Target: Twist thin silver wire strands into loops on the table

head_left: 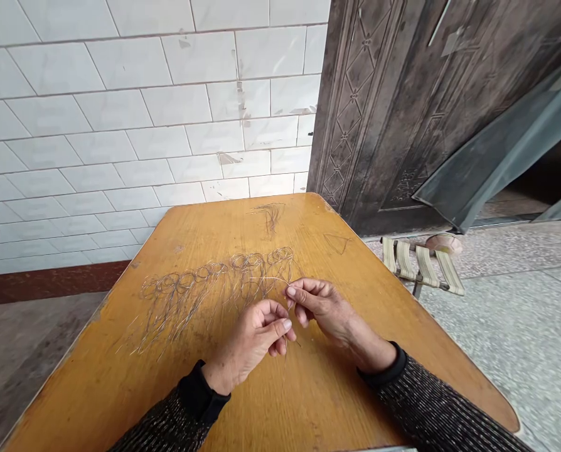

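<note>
My right hand (322,307) pinches a thin metal wire (272,278) between thumb and forefinger, above the middle of the table. The wire's light-coloured length reaches left from those fingertips, and another stretch runs down toward my other hand. Just left of it and lower, my left hand (256,336) is closed, thumb against the curled fingers, with the lower part of the wire passing through. Beyond both hands lies a row of looped wires (205,273), each with a round loop at the far end and loose tails toward me. My hands partly hide the row's right end.
The wooden table (356,389) meets a white tiled wall (120,113). Loose straight wires (272,216) lie at its far end, and a bent wire triangle (337,243) lies to the right. A folding stool (422,263) stands on the floor by a dark carved door (393,113).
</note>
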Demonstrator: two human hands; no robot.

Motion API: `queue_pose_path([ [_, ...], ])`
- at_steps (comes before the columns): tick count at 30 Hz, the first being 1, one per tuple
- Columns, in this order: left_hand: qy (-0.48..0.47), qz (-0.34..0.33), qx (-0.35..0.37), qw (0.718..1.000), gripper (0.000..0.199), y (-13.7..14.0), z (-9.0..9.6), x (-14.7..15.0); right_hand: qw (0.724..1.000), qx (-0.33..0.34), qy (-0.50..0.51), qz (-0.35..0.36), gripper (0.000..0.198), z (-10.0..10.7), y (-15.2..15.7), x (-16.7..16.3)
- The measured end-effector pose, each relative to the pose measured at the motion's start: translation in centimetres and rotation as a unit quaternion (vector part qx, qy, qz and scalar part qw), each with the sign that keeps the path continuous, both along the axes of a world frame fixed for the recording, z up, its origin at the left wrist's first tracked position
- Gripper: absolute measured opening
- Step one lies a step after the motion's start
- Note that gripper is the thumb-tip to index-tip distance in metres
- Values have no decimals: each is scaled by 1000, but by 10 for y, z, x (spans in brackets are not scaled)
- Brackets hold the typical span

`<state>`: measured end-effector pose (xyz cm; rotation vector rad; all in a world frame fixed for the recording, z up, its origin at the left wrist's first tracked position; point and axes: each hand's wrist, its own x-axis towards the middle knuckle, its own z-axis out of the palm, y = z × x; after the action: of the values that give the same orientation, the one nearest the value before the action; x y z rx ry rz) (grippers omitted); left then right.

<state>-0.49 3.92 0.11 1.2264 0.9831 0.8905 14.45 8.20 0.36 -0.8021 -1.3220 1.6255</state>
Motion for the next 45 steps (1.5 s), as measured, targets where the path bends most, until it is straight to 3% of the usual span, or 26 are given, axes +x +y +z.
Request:
queue_pose_path([
  [7, 139, 66, 118, 981, 11, 1, -6, 1, 999, -3, -7, -40, 31, 1, 1, 0],
  [14, 255, 88, 281, 921, 6, -2, -8, 1, 998, 36, -27, -52, 31, 1, 0, -1],
  [20, 292, 88, 320, 897, 11, -3, -8, 2, 997, 35, -36, -64, 31, 0, 0, -2],
  [26, 305, 72, 317, 895, 14, -5, -3, 5, 996, 27, -53, -65, 32, 2, -1, -2],
  [30, 277, 55, 296, 913, 15, -5, -3, 4, 997, 21, -49, -57, 32, 2, -1, -2],
  [36, 128, 11, 141, 982, 12, -3, -4, 3, 998, 9, -16, -55, 32, 3, 3, 2],
  [41, 81, 38, 94, 992, 22, -1, 3, 1, 999, -21, 0, 31, 27, 3, 3, 3],
  [45, 19, 19, 40, 999, 26, 1, 3, -2, 999, -28, 25, 23, 26, 2, 4, 3],
])
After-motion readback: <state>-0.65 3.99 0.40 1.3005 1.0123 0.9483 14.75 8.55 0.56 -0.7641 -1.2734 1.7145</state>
